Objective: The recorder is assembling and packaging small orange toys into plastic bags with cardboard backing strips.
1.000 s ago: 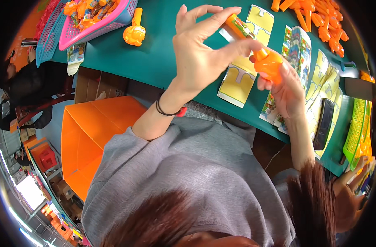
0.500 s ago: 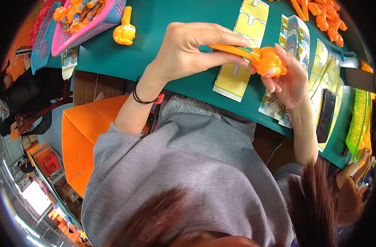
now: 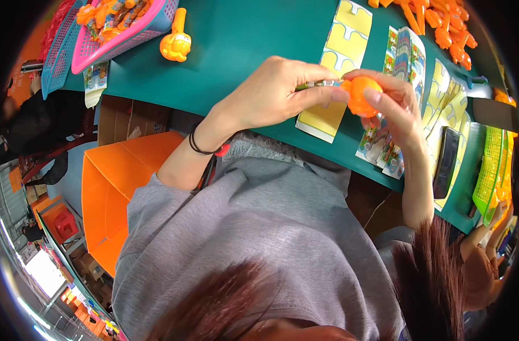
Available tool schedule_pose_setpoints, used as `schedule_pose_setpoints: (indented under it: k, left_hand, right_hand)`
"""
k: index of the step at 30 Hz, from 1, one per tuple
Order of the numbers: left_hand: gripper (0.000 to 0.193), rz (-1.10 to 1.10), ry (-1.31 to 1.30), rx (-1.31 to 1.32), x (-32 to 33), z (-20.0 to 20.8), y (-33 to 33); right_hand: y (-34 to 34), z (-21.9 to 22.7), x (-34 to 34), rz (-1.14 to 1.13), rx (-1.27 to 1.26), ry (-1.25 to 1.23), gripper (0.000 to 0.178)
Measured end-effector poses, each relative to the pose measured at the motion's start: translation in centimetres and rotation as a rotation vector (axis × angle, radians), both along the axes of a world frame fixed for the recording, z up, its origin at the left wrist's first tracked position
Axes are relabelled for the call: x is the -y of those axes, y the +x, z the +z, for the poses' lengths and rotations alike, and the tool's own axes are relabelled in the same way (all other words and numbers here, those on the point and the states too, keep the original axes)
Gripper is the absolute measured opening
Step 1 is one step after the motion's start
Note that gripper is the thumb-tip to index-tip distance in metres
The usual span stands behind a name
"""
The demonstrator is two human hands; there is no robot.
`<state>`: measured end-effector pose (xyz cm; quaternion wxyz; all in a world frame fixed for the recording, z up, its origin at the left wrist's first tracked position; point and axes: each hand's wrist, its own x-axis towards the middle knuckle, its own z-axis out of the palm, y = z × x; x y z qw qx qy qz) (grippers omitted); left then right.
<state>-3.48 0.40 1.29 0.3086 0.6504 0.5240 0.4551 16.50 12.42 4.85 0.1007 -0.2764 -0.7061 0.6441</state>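
An orange plastic toy with a round head (image 3: 361, 98) and a stick handle is held between my hands, over the table's near part. My left hand (image 3: 273, 94) pinches the handle, where a strip of printed label (image 3: 318, 84) shows above the thumb. Around the round head curl the fingers of my right hand (image 3: 400, 105), thumb on its near side. Much of the handle is hidden by my left fingers. Beneath the toy lies a yellow sticker sheet (image 3: 346, 41) with pale cut-out outlines. Right of it is a fanned stack of printed labels (image 3: 410, 54).
Another orange toy (image 3: 176, 44) lies beside a pink-and-blue basket (image 3: 128, 50) of labelled toys. More orange pieces (image 3: 445, 25) are heaped at the far right. A black phone-like object (image 3: 445, 162) rests on yellow sheets, near a green basket (image 3: 486, 170). An orange bin (image 3: 109, 193) stands left of me.
The toy has turned, so the face seen on its head earlier no longer shows. My right fingers have shifted over the top of the head, and my left hand has lowered slightly.
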Motion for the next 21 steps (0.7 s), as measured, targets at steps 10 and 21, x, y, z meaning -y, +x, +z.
schedule_pose_setpoints:
  k: [10,21]
  left_hand:
    - [0.035,1.081,0.362,-0.749,5.7,6.6,-19.3]
    - [0.026,0.956,0.535,-0.513,2.0,6.4,-16.4]
  right_hand:
    - [-2.1,0.3,-4.1,-0.075,0.182,0.818,0.057]
    - [-5.5,-3.7,-13.2,-0.047,0.314,0.895,0.042]
